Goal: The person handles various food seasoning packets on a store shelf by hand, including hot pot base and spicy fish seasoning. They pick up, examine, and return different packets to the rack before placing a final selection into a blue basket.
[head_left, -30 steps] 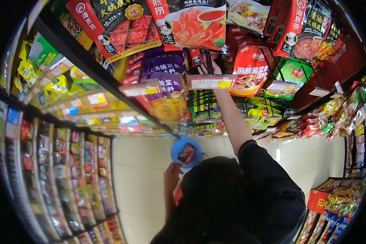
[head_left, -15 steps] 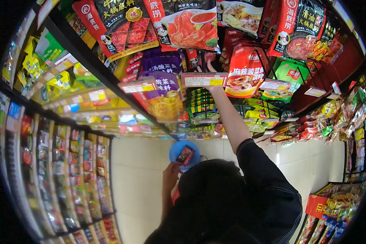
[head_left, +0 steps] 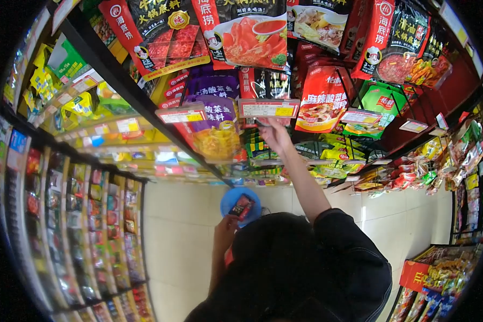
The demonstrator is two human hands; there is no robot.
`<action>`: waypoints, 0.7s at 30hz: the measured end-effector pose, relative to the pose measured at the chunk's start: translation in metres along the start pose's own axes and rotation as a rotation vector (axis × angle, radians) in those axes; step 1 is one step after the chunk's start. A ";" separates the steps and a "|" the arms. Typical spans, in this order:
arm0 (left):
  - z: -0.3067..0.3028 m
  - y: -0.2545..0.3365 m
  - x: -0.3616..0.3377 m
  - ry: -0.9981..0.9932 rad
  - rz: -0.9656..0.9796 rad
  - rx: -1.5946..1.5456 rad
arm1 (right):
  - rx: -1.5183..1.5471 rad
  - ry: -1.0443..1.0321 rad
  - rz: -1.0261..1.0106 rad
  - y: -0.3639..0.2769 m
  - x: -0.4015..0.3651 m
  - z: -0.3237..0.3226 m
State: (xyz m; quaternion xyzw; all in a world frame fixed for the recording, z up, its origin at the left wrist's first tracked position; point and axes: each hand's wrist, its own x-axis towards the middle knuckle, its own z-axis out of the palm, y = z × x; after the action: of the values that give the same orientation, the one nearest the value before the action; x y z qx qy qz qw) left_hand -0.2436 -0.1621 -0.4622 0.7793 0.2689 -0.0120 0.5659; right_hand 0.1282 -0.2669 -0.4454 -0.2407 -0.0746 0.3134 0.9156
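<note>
My right hand (head_left: 276, 138) is raised to the shelf, its fingers closed at the lower edge of a red-and-black seasoning packet (head_left: 265, 83). A price tag (head_left: 268, 109) crosses in front of that packet and hides its middle. To its left hang purple seasoning packets (head_left: 216, 121), to its right a red-orange packet (head_left: 321, 99). Low down, my left hand (head_left: 225, 233) is closed at the near corner of another dark red-and-black packet (head_left: 242, 207). That packet overlaps a round blue container (head_left: 226, 204) near the floor.
Larger hot pot packets (head_left: 249, 37) hang along the top row. Green packets (head_left: 378, 107) are farther right, with yellow-green ones (head_left: 335, 161) below. A stocked shelf (head_left: 80, 214) lines the left side. At lower right stands a display with a red sign (head_left: 414, 275) above pale floor tiles (head_left: 177, 241).
My right hand has come down from behind the price tag to below it. The red-and-black packet now shows at the front of its row. My left hand stays nearly in place.
</note>
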 end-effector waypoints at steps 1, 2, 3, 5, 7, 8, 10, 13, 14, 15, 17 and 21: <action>0.001 0.002 0.002 -0.002 0.005 0.000 | -0.025 -0.006 -0.046 0.001 -0.014 0.013; 0.001 0.006 0.003 -0.002 0.007 -0.001 | -0.050 -0.012 -0.089 0.003 -0.027 0.025; 0.000 0.010 0.004 -0.002 0.008 0.000 | -0.072 -0.017 -0.131 0.004 -0.043 0.036; -0.001 0.017 0.006 0.001 0.053 -0.046 | -0.142 0.101 -0.149 0.005 -0.078 0.056; 0.000 0.021 0.014 0.006 0.085 -0.053 | -0.192 0.171 -0.180 0.008 -0.107 0.065; 0.000 0.021 0.019 0.008 0.092 -0.034 | -0.204 0.185 -0.201 0.011 -0.120 0.066; -0.001 0.036 0.028 0.003 0.131 -0.020 | -0.222 0.174 -0.176 0.016 -0.146 0.057; -0.001 0.068 0.041 0.027 0.276 0.001 | -0.269 0.140 -0.106 0.009 -0.180 0.043; -0.001 0.069 0.046 0.030 0.248 -0.065 | -0.306 0.156 -0.130 0.003 -0.192 0.051; -0.003 0.082 0.051 0.033 0.222 -0.133 | -0.344 0.170 -0.155 -0.004 -0.201 0.061; -0.006 0.102 0.064 0.020 0.233 -0.278 | -0.308 0.201 -0.144 -0.018 -0.205 0.069; -0.012 0.147 0.085 -0.009 0.448 -0.492 | -0.324 0.122 -0.123 -0.027 -0.208 0.053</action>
State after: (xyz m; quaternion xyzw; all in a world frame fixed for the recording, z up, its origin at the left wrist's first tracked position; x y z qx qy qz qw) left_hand -0.1108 -0.1487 -0.3572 0.6590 0.0831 0.1744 0.7269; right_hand -0.0372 -0.3918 -0.3826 -0.3984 -0.0831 0.2257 0.8851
